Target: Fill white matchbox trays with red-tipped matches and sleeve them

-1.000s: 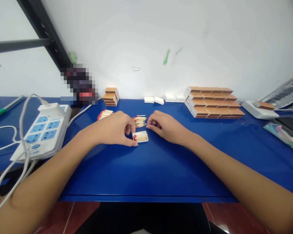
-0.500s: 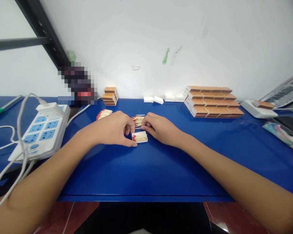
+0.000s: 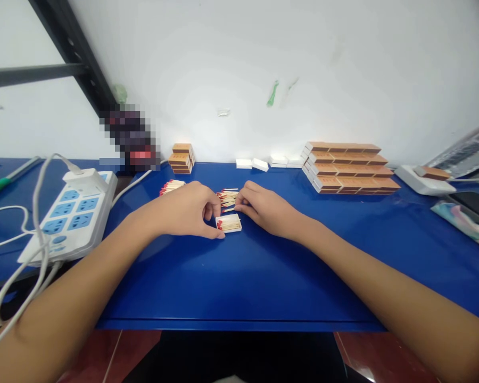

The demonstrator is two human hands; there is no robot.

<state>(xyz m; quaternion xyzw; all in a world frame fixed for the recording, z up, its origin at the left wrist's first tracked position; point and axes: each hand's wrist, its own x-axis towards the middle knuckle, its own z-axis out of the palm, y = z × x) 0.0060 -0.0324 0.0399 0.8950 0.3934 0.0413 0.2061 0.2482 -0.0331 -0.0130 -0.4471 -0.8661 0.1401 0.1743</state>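
Note:
A small white matchbox tray [image 3: 233,217] with red-tipped matches [image 3: 230,225] in it lies on the blue table. My left hand [image 3: 191,208] curves around the tray's left end, thumb at the near side and fingers at the far side. Just behind the tray is a loose pile of matches [image 3: 225,199]. At that pile's right end my right hand [image 3: 259,206] has its thumb and fingertips pinched together on match ends; how many it holds is hidden. Another heap of matches [image 3: 171,186] lies beyond my left hand, partly covered by it.
Stacked brown matchboxes [image 3: 349,170] stand by the wall at right, with a smaller stack [image 3: 181,158] at left. Several white trays [image 3: 259,164] lie between them. A power strip [image 3: 74,213] with cables [image 3: 38,213] sits beside my left forearm. The table's front edge [image 3: 239,324] is near me.
My right hand has shifted very slightly at the match pile, and the view has moved a little. My left hand stays at the tray.

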